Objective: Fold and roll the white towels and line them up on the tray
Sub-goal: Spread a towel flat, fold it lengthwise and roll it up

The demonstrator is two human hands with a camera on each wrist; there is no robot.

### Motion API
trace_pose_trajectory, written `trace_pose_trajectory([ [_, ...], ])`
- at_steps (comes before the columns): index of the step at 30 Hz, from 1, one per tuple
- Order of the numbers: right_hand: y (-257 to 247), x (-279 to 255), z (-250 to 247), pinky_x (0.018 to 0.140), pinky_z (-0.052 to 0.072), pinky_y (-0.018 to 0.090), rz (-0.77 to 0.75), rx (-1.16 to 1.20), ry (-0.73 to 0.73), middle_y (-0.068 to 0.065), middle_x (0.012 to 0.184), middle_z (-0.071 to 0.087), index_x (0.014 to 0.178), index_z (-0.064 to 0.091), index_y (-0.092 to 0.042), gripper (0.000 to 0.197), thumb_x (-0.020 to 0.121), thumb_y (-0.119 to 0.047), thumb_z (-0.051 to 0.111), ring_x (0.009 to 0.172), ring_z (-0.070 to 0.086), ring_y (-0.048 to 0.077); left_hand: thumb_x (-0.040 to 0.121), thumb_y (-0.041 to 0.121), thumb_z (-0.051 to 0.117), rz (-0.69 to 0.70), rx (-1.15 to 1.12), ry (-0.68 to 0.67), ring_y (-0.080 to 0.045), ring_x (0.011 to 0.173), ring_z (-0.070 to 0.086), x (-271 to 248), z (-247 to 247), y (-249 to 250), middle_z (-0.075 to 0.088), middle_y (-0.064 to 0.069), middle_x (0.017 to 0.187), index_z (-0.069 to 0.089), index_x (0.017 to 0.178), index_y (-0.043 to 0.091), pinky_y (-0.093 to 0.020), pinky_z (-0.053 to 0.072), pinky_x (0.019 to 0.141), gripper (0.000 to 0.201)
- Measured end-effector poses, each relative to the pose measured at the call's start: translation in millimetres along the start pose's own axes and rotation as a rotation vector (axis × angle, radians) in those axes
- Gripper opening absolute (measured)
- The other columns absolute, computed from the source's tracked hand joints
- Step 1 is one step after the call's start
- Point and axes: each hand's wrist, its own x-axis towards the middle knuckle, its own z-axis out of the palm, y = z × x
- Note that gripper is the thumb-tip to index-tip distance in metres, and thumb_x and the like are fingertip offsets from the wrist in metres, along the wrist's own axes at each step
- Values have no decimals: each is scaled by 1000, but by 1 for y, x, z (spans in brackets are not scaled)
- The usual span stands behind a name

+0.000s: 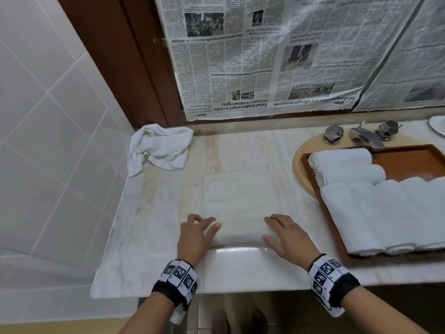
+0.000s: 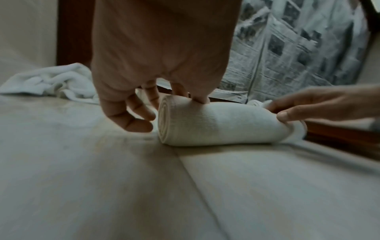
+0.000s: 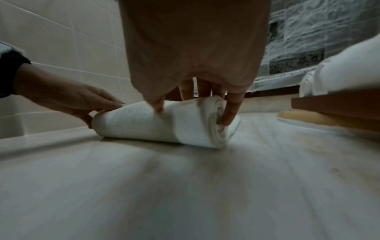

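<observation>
A folded white towel point(image 1: 240, 196) lies flat on the marble counter, and its near end is wound into a roll point(image 1: 240, 237). My left hand point(image 1: 204, 225) grips the roll's left end point(image 2: 216, 125), fingers over the top. My right hand point(image 1: 272, 227) holds the right end point(image 3: 144, 126), with the thumb on the near face and the fingers draped over it. To the right, the wooden tray point(image 1: 409, 162) carries several rolled white towels point(image 1: 342, 157) side by side. A crumpled white towel point(image 1: 159, 148) sits at the counter's back left corner.
The tray rests over a beige sink point(image 1: 298, 174) with a chrome faucet point(image 1: 366, 136) behind it. Newspaper point(image 1: 265, 56) covers the wall behind the counter. A tiled wall point(image 1: 48, 116) borders the left. The counter's front edge lies just under my wrists.
</observation>
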Motion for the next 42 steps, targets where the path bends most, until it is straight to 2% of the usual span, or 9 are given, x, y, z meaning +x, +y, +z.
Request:
trace_pose_trajectory([
  [3,2,0,-2,101,44,32,25,44,-100,3,138,49,142,49,-13,67,88,-53,57,129,43,22,97,58,46,104,83,71,-17,118,40,-13,5,9,42,14,129,57,131,41,-29,45,79,39],
  [8,10,11,-7,103,34,22,145,224,-162,-3,135,52,140,51,-18,85,78,-77,49,127,45,16,84,63,62,221,161,23,-20,131,29,-27,16,4,34,14,147,39,145,39,-36,49,96,69],
  [14,12,20,-15,104,30,21,259,316,-222,-8,137,52,137,53,-22,65,84,-57,66,129,45,12,76,49,80,214,9,-100,-15,126,49,7,-2,-2,55,9,138,57,137,29,-28,37,109,68],
  [18,8,13,-10,106,37,28,194,271,-134,-5,139,51,139,50,-24,54,93,-52,56,129,45,15,72,44,86,75,-227,-185,-3,109,59,22,-27,-2,67,14,117,71,115,29,-12,43,94,49],
  [21,-2,4,-1,88,54,40,-34,-55,-22,3,128,53,132,52,-16,53,88,-44,59,121,52,26,77,43,82,28,-253,-160,-2,103,60,25,-29,-1,69,14,110,74,107,30,-2,40,77,34],
  [26,-7,8,2,82,55,37,25,-35,44,4,122,58,128,58,-12,53,81,-27,76,112,56,26,87,50,70,75,-98,-161,-15,119,57,23,-24,4,64,4,128,65,127,25,-30,42,105,47],
  [31,-2,20,-10,96,41,27,129,137,-114,-4,132,53,136,53,-20,45,94,-35,61,124,44,16,78,68,66,188,400,-161,-23,134,30,-1,-7,0,29,12,148,34,149,33,-44,44,100,85],
  [36,-1,16,-18,96,33,20,193,220,-194,-6,129,57,134,57,-22,45,93,-40,64,119,48,14,82,57,67,220,234,-89,-18,126,38,-6,-3,-2,46,10,136,40,143,35,-41,41,99,70],
  [42,7,10,-25,95,39,22,289,434,-246,-14,120,64,124,63,-25,44,90,-53,61,113,56,8,78,56,77,118,-69,-288,-7,109,57,8,-26,0,63,12,118,60,124,33,-18,41,88,54],
])
